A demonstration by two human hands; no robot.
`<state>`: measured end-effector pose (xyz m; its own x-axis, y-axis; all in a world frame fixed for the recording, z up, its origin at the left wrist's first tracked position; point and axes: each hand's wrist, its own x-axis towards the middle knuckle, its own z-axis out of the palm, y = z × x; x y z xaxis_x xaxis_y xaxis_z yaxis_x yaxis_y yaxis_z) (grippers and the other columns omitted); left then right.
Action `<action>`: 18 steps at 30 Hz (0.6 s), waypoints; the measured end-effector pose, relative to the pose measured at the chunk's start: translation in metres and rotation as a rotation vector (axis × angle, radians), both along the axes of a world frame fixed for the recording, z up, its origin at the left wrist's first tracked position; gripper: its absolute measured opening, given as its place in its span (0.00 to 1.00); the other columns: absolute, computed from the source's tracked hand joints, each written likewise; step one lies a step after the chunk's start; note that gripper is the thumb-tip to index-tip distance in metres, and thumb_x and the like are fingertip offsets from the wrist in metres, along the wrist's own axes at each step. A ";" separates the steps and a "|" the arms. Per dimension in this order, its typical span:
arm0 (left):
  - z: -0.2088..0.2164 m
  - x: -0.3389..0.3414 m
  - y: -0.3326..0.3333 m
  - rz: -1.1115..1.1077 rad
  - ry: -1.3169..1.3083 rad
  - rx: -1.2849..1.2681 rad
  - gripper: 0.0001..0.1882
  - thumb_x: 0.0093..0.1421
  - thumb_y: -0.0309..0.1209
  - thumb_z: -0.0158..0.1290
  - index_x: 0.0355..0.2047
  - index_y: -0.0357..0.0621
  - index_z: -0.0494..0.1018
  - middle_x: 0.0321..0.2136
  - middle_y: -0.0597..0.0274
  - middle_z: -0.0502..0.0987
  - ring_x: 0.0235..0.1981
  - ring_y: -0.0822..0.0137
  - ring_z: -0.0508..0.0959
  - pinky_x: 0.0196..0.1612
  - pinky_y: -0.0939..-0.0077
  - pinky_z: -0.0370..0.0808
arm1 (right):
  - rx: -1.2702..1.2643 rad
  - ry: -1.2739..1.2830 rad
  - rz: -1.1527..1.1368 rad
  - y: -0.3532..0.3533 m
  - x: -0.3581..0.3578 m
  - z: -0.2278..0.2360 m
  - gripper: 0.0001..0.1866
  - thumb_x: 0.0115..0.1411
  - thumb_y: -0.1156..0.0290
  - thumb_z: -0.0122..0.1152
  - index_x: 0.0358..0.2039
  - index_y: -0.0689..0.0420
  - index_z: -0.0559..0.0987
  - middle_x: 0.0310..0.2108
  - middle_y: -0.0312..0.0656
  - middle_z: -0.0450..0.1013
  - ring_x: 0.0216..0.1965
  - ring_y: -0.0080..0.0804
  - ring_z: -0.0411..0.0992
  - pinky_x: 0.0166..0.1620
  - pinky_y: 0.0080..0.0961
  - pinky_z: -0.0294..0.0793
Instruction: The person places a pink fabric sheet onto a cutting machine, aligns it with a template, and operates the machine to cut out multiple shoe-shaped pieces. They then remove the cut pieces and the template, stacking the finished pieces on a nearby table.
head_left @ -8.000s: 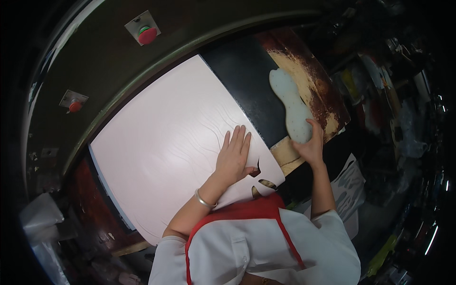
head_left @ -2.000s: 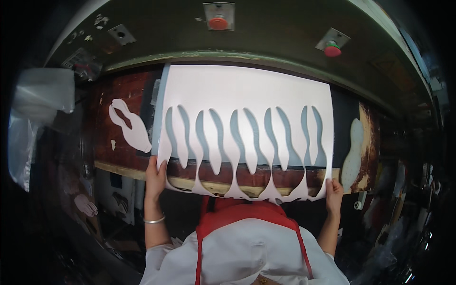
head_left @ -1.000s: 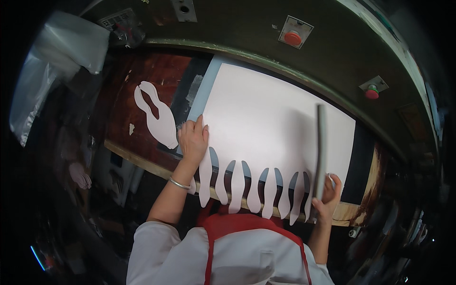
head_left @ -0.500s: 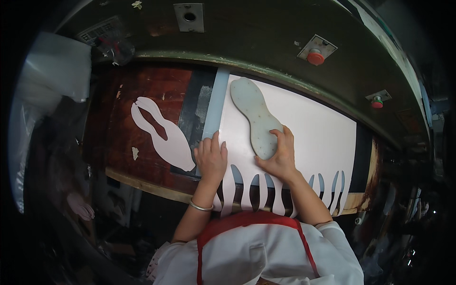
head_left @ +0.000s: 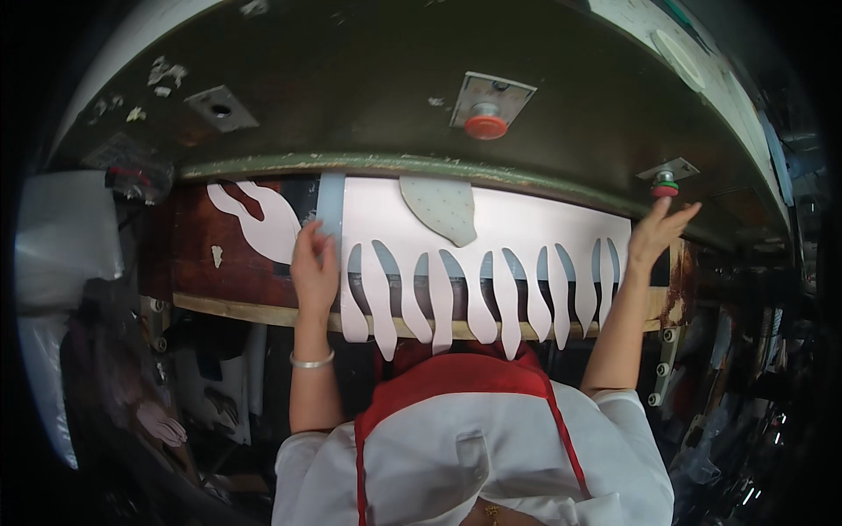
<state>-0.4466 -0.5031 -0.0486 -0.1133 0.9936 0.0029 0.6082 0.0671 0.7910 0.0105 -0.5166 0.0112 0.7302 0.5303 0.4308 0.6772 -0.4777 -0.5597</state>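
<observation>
A pale grey-green sole-shaped plate (head_left: 441,210) lies on a pale pink sheet (head_left: 544,215). Its far part is hidden by the green machine beam. Sole-shaped gaps run along the sheet's near edge, leaving narrow strips that hang over the table's front. My left hand (head_left: 316,272) is at the sheet's left edge, fingers extended, thumb apart, holding nothing. Up at the right, my right hand (head_left: 660,232) is empty with its fingers spread. Its fingertips are just below a red button with a green ring (head_left: 665,188); whether they touch it I cannot tell.
The green beam (head_left: 351,114) spans the far side above the table, carrying a larger red button (head_left: 486,123). A cut pink piece with a slot (head_left: 267,223) lies on the brown board at left. Clear plastic wrapping (head_left: 70,228) stands at far left.
My right hand has let go of the sole-shaped plate and moved right, up to the button. My left hand stays near the sheet's left edge. The view has shifted, and the beam now covers more.
</observation>
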 end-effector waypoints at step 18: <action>-0.041 0.074 0.207 -0.042 0.399 0.042 0.13 0.56 0.41 0.54 0.22 0.47 0.72 0.19 0.54 0.75 0.24 0.52 0.76 0.33 0.58 0.71 | -0.285 -0.093 0.084 0.088 0.137 -0.083 0.27 0.56 0.54 0.63 0.43 0.68 0.74 0.44 0.56 0.72 0.43 0.49 0.71 0.48 0.38 0.70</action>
<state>-0.3727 -0.2960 -0.0893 -0.0542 0.9954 0.0790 0.8697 0.0082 0.4936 0.1480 -0.4285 -0.0715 0.6433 0.6961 0.3188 0.7628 -0.5468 -0.3453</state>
